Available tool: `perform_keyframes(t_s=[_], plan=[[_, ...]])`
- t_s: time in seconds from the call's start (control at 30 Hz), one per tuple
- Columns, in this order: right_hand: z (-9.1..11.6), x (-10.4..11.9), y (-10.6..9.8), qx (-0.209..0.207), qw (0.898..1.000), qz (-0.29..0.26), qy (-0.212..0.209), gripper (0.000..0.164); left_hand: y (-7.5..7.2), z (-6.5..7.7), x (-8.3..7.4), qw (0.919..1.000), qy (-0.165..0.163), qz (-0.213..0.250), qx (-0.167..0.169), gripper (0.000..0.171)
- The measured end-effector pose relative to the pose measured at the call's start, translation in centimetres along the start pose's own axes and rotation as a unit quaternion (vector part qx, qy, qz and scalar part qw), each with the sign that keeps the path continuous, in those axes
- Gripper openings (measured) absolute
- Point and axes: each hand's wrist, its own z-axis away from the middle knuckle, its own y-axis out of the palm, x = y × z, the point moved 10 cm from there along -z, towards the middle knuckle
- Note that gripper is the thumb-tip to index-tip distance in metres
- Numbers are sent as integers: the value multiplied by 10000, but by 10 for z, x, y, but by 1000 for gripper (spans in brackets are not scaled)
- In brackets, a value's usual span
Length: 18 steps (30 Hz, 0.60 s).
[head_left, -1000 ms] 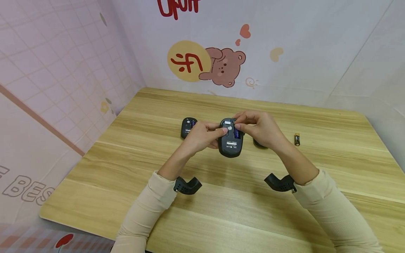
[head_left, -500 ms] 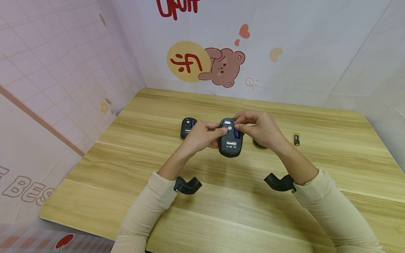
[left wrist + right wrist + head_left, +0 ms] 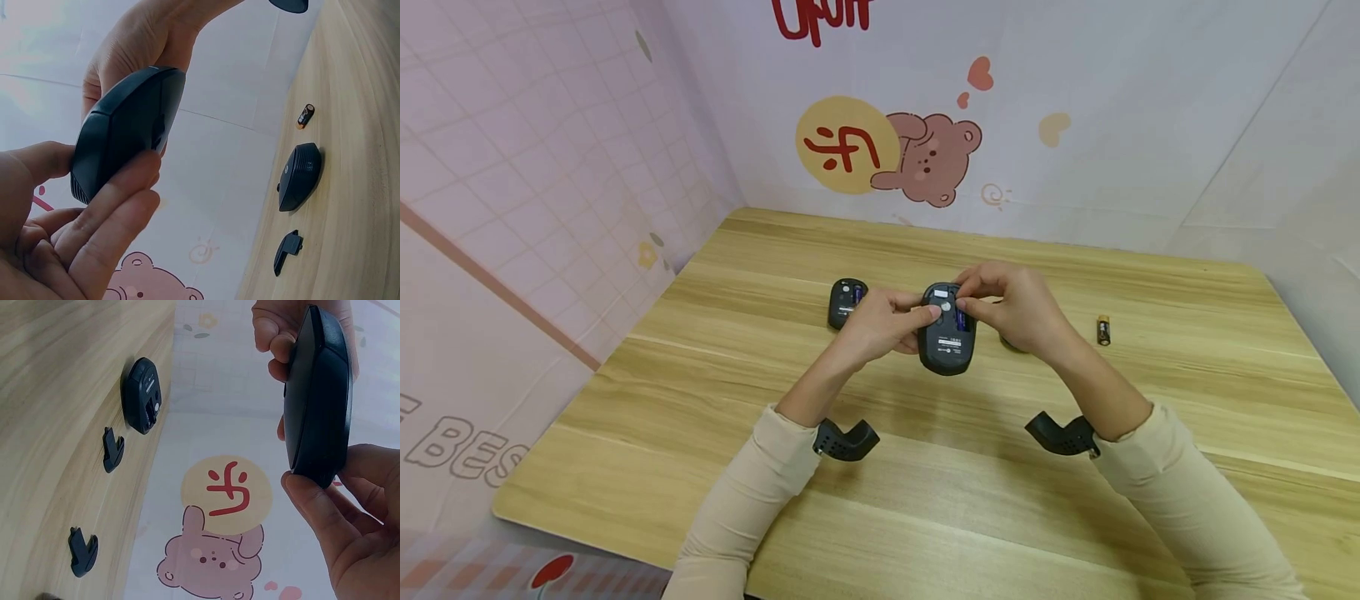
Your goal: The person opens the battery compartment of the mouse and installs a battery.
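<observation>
Against the earlier head view the change is slight: the held black oval computer mouse sits marginally lower, and the right hand has its thumb a little further down. That hand pinches the upper end of the mouse between thumb and fingers, the thumb at a blue cylindrical battery in the uncovered bay; whether it presses the battery cannot be told. The left hand grips the opposite side, thumb on the underside, other fingers behind. On the pale wood-grain worktop, a second black oval mouse lies underside up at left, a blue battery visible, its edge partly blocked by the left hand. A third black mouse is largely hidden behind the right hand in the head view. Near it lies a black plastic cover; the right wrist view shows two hooked black covers. A black-and-gold cylindrical battery lies apart at right. The held mouse is above the worktop, underside toward the person, showing a white label, a pale round spot and white print.
</observation>
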Motion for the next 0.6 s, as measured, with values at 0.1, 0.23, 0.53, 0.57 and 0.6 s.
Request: perform_keyframes(t_s=[0.1, 0.23, 0.53, 0.57, 0.6], plan=[[0, -3, -2, -17, 10000, 15, -45, 6, 2, -3, 1, 10000, -42, 6, 9, 35], [1, -5, -2, -32, 9999, 67, -69, 6, 4, -4, 3, 9999, -144, -9, -3, 36], [4, -6, -6, -134, 9995, 293, -73, 7, 6, -7, 6, 9998, -174, -35, 62, 38], [4, -7, -8, -177, 9994, 303, -12, 8, 6, -8, 6, 9998, -193, -35, 69, 39], [6, -9, -10, -224, 9993, 306, 45, 10, 5, -9, 6, 9997, -214, -29, 72, 40]])
